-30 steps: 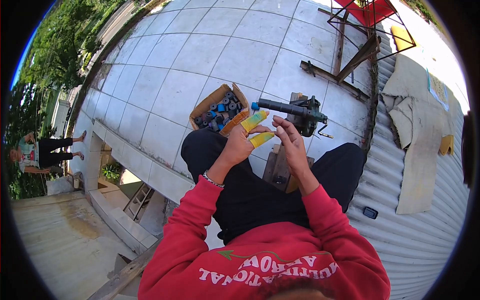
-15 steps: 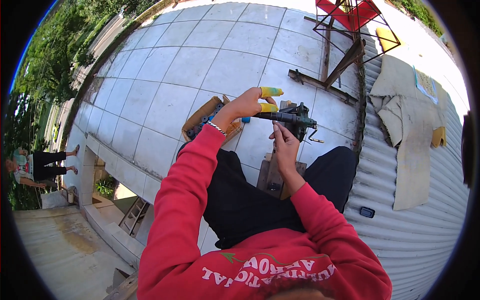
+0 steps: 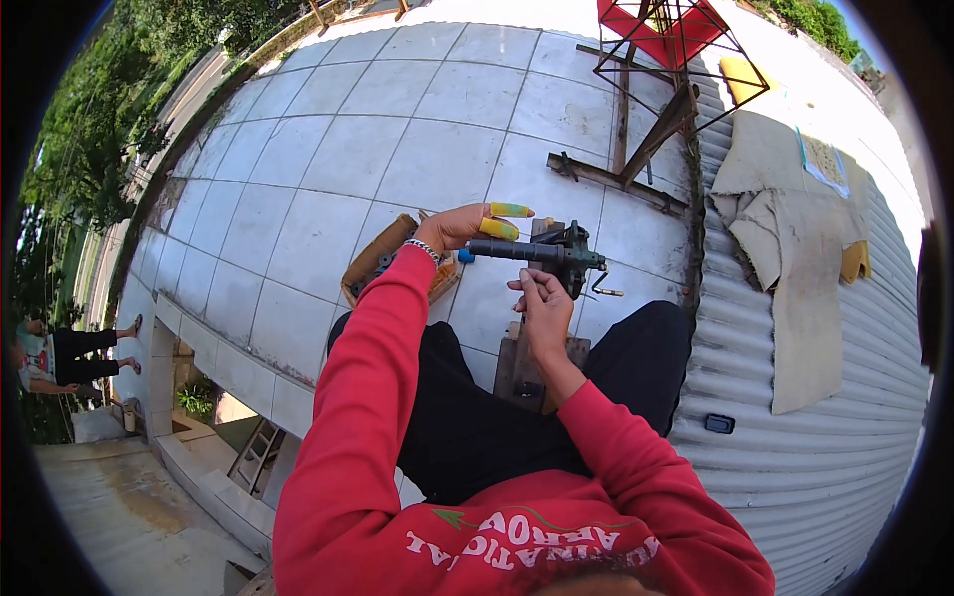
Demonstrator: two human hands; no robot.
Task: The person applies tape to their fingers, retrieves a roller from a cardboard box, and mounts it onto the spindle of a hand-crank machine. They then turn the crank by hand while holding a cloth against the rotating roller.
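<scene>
A dark crank-handled tool (image 3: pixel 568 253) with a thick black tube (image 3: pixel 505 249) pointing left stands before me on a wooden base (image 3: pixel 512 370). My left hand (image 3: pixel 459 226) is just above the tube's left end; two of its fingers, wrapped in yellow, stretch apart with nothing visible between them. Below the tube, my right hand (image 3: pixel 546 306) has thumb and fingertips pressed together, and whatever they might hold is too small to make out. Close to the tube's end shows a small blue piece (image 3: pixel 465 255).
Left of the tool, a cardboard box (image 3: pixel 370 246) holds several dark round pieces. A rusty metal frame (image 3: pixel 621 184) lies ahead on white tiles. To the right are corrugated roofing (image 3: pixel 686 477), a small black case (image 3: pixel 719 424) and cardboard sheets (image 3: pixel 810 338). A person (image 3: pixel 75 353) stands far left.
The view has shifted, so the scene sits further left. My right fingers have drawn down from the tube, and my left hand has edged up off it.
</scene>
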